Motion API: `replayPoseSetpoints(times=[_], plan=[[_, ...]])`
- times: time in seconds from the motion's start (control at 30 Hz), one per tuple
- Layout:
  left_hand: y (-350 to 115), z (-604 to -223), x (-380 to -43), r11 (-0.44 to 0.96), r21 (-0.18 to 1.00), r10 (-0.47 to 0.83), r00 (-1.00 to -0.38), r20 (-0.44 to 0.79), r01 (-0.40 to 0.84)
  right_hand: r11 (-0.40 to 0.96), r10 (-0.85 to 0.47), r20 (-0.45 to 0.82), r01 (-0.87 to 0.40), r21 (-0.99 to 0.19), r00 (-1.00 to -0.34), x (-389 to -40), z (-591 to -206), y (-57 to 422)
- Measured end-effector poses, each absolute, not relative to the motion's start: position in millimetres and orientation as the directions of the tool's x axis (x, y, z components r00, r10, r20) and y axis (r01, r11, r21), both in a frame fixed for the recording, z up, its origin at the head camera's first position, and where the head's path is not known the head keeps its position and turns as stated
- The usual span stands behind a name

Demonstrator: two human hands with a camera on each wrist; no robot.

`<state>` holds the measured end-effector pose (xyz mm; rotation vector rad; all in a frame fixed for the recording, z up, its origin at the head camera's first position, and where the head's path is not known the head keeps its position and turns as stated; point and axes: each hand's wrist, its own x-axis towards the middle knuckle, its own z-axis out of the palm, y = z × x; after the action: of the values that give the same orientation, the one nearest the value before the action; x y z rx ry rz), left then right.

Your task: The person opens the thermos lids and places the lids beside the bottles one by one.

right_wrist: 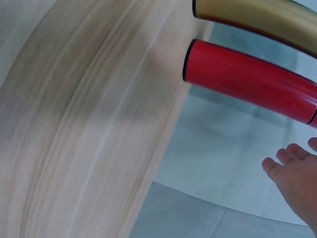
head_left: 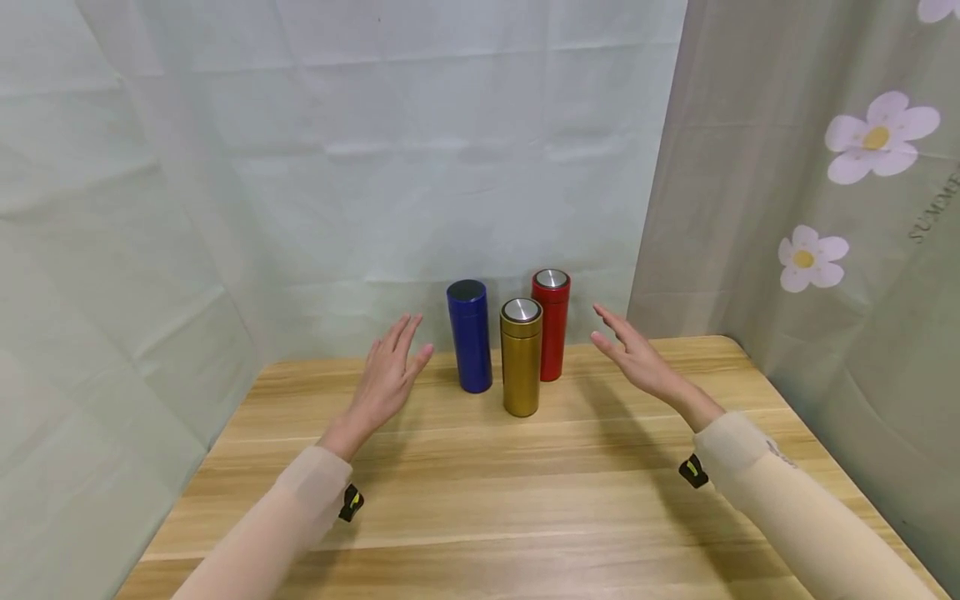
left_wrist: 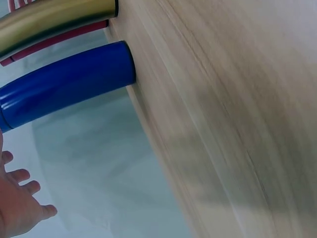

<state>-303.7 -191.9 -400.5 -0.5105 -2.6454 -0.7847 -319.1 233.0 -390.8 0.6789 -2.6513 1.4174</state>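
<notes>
Three slim thermos bottles stand upright and close together near the back of the table. The blue thermos [head_left: 470, 342] is on the left, the gold thermos [head_left: 521, 371] in front at the middle, and the red thermos [head_left: 552, 333] behind it on the right, partly hidden by the gold one. My left hand [head_left: 387, 375] hovers left of the blue thermos, fingers extended and holding nothing. To the right of the red thermos my right hand [head_left: 637, 358] is raised, its fingers also straight and free. Each wrist view shows a gap between hand and bottle.
The wood-grain table [head_left: 480, 500] reaches back to a pale hanging cloth [head_left: 450, 167]. A curtain with white flowers [head_left: 813, 258] hangs along the right side. Small black tags [head_left: 693, 471] hang beneath both sleeves.
</notes>
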Motion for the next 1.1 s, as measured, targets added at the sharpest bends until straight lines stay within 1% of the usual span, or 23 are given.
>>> replayPoseSetpoints(times=[0.23, 0.57, 0.8, 1.1], plan=[[-188, -401, -298, 0.753, 0.473, 0.234, -0.859, 0.456, 0.457, 0.433, -0.349, 0.290, -0.428, -0.794, -0.891, -316, -393, 229], [-182, -397, -294, 0.706, 0.506, 0.220, -0.833, 0.507, 0.495, 0.378, -0.351, 0.282, -0.411, -0.830, -0.893, -314, -400, 224], [-175, -393, -289, 0.686, 0.530, 0.222, -0.837, 0.500, 0.499, 0.370, -0.349, 0.262, -0.390, -0.843, -0.900, -311, -404, 219], [-169, -390, -285, 0.658, 0.551, 0.225, -0.833, 0.506, 0.513, 0.326, -0.362, 0.250, -0.374, -0.868, -0.898, -308, -410, 210]])
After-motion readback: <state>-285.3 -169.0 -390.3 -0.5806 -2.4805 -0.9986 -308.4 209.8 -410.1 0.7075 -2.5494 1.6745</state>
